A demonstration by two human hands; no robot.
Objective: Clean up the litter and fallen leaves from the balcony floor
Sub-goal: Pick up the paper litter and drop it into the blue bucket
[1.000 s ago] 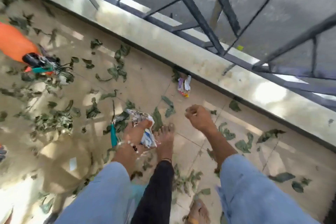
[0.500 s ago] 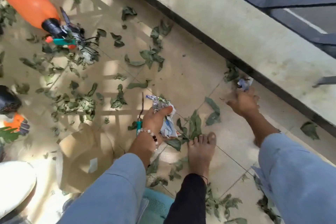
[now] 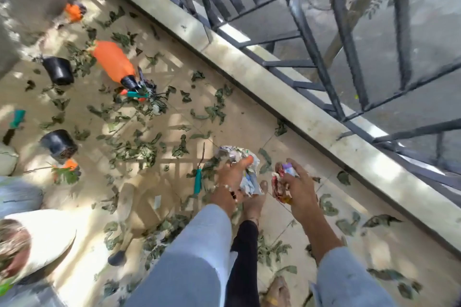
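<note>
My left hand (image 3: pixel 230 176) grips a bundle of crumpled white printed wrappers (image 3: pixel 245 169) above my bare foot (image 3: pixel 253 203). Close to its right, my right hand (image 3: pixel 298 188) holds a small crumpled wrapper (image 3: pixel 284 173) in red, white and purple. Both hands hover over the beige tiled balcony floor (image 3: pixel 247 127), near each other but apart. Dry green fallen leaves (image 3: pixel 139 149) lie scattered over most of the tiles.
A stone ledge (image 3: pixel 279 92) with a dark metal railing (image 3: pixel 314 50) runs diagonally on the right. An orange sprayer bottle (image 3: pixel 113 62), two black pots (image 3: pixel 58 71) (image 3: pixel 58 143), a teal-handled tool (image 3: pixel 198 180), brown cardboard (image 3: pixel 139 203) and a white sack (image 3: pixel 43 234) lie on the left.
My right hand picked the small wrapper up from beside the ledge and brought it back next to my left hand. The view has risen and tilted toward the railing.
</note>
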